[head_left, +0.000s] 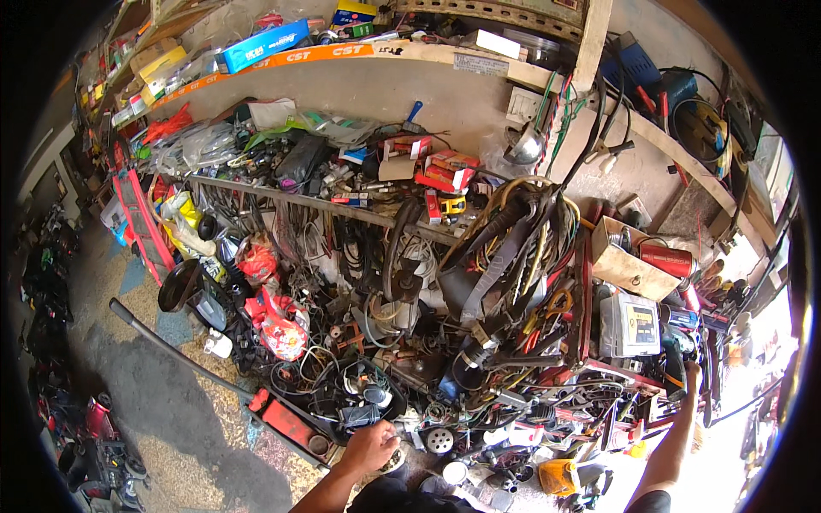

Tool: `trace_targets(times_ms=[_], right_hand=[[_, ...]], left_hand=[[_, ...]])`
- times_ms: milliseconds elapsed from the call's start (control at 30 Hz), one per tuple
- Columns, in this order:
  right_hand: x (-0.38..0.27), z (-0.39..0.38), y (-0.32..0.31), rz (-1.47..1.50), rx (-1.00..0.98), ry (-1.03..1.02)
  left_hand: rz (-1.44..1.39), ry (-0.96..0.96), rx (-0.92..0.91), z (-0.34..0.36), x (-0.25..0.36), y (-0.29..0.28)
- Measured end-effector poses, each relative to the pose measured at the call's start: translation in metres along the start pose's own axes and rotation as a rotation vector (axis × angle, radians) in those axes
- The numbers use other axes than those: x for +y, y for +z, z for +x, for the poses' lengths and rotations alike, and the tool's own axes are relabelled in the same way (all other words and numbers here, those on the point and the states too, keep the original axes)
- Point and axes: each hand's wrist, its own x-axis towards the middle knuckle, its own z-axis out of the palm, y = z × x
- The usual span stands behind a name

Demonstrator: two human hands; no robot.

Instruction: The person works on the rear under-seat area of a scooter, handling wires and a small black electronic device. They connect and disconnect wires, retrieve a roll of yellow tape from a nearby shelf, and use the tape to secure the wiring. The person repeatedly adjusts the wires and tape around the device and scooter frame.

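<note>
My left hand point(372, 446) is closed, its fingers curled in beside a black bin point(395, 400) filled with small parts. Whatever is in its fingers, if anything, I cannot make out. Stretched far out to the right, my right hand point(691, 373) is at a teal and black power tool point(675, 362). Glare and the tool's edge hide its fingers, so its grip is unclear. Left of that tool stands a clear plastic case point(630, 326) with a pale label. A red floor jack point(291, 425) with a long dark handle lies to the left of my left hand.
A cluttered shelf point(325, 208) runs across the middle, with red boxes point(449, 171) on it. Coiled cables and belts point(505, 248) hang in front. A wooden box point(633, 258) and a red can point(667, 260) sit at right. A yellow container point(558, 477) lies low among loose parts.
</note>
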Motion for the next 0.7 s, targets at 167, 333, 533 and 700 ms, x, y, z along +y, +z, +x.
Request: trace_targets(times_ms=[167,333,533,700], right_hand=[[-0.003,-0.008,0.011,-0.01,0.095,-0.031],[-0.03,-0.019,0.011,0.022,0.125,0.045],[-0.055,-0.028,0.004,0.095,0.084,0.117],[-0.053,-0.027,0.012,0.034,0.163,0.029]], left_hand=[[0.064,0.066,0.018,0.02,-0.001,-0.009],[0.061,0.111,-0.01,0.028,0.01,-0.015],[0.042,-0.008,-0.017,0.02,0.039,-0.011],[0.048,0.153,0.002,0.038,0.081,-0.049]])
